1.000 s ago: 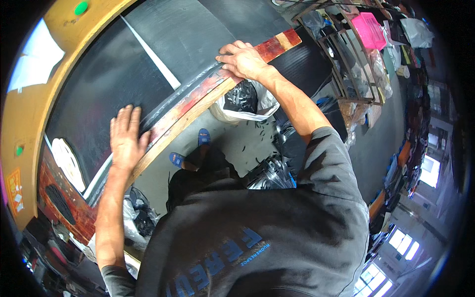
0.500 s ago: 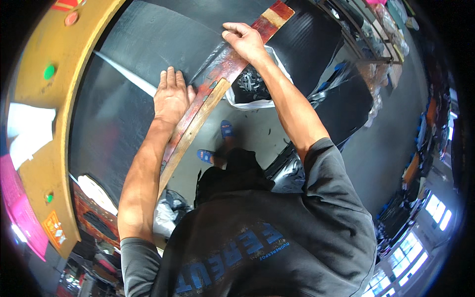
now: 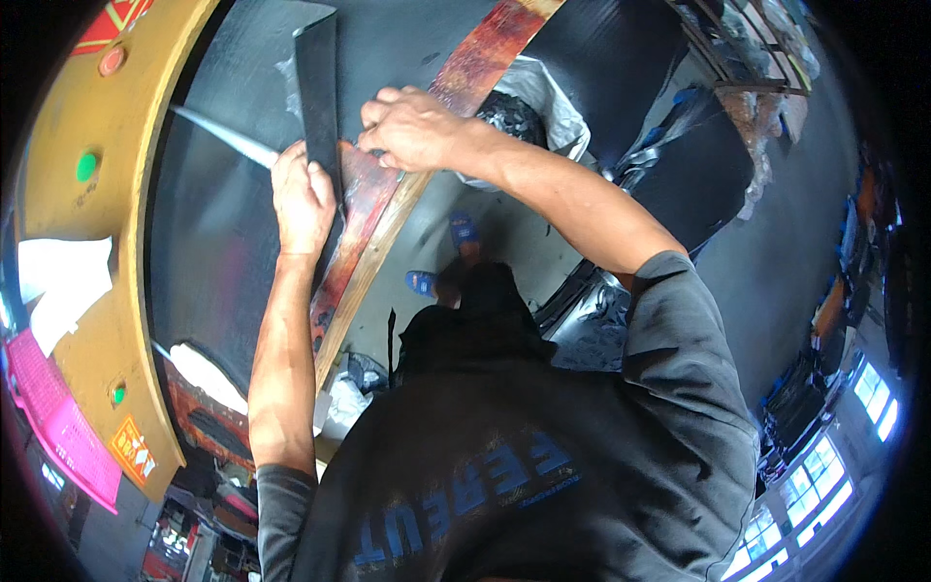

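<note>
We judge the cutting partly done: our left hand (image 3: 303, 199) grips a narrow black strip (image 3: 318, 92) already standing free of the wide black sheet (image 3: 218, 252), most of it still whole. Our right hand (image 3: 415, 126) presses closed-fingered on the reddish wooden straightedge (image 3: 373, 218) just right. Far right, a white bag (image 3: 558, 121) holds black scraps.

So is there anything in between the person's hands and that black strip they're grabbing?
No, nothing visible is in the way. The left hand already grips the black strip, which stands up from the black sheet. The right hand rests right beside it, on the reddish wooden board.
</note>
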Available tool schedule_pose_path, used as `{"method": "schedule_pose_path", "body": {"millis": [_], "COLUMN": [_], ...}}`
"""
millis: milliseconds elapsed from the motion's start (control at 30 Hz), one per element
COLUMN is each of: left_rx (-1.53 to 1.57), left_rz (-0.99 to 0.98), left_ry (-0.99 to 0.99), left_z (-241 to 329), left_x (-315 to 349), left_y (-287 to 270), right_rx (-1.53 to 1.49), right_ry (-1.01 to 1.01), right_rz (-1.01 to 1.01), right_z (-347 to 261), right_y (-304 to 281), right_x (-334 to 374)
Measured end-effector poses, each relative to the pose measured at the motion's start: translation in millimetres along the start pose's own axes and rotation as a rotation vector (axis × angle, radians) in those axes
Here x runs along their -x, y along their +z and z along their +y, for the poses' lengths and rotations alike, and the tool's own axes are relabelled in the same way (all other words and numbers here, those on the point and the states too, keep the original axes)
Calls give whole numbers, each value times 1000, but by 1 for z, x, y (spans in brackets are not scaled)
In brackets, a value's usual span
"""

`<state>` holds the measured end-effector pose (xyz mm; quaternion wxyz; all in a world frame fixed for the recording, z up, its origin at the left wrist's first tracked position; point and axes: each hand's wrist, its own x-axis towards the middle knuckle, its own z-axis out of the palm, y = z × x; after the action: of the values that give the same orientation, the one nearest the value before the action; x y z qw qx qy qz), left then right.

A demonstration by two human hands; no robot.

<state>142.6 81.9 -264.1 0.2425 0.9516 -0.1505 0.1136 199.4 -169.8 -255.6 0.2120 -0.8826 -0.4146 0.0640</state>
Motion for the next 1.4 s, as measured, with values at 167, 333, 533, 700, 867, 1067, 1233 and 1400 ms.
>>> {"method": "schedule_pose_path", "body": {"millis": [167,333,533,700,867,1067,1233,1400], "left_rx": [-6,-18,-48,-111,-96,-65,-59,-46], "left_rz": [28,59,70,37,61,83,73,75], "left_ry": [-20,-17,5,1,7,20,-2,12], "left_z": [0,2,3,5,6,4,5,6], "left_x": [1,3,3,3,1,2,5,3], "left_y": [7,8,9,10,10,9,8,7], "right_rx": [112,120,121,131,49,292,318,194], "right_ry": [178,227,223,303,183,108,403,216], "right_rz": [-45,253,119,-68,-511,-567,-570,-644], "right_z": [52,91,94,53,-24,-16,-2,-7], "right_y": [-44,-48,-42,-75,-29,-38,-90,-49], "right_x": [44,32,49,51,-27,-53,-54,-45]}}
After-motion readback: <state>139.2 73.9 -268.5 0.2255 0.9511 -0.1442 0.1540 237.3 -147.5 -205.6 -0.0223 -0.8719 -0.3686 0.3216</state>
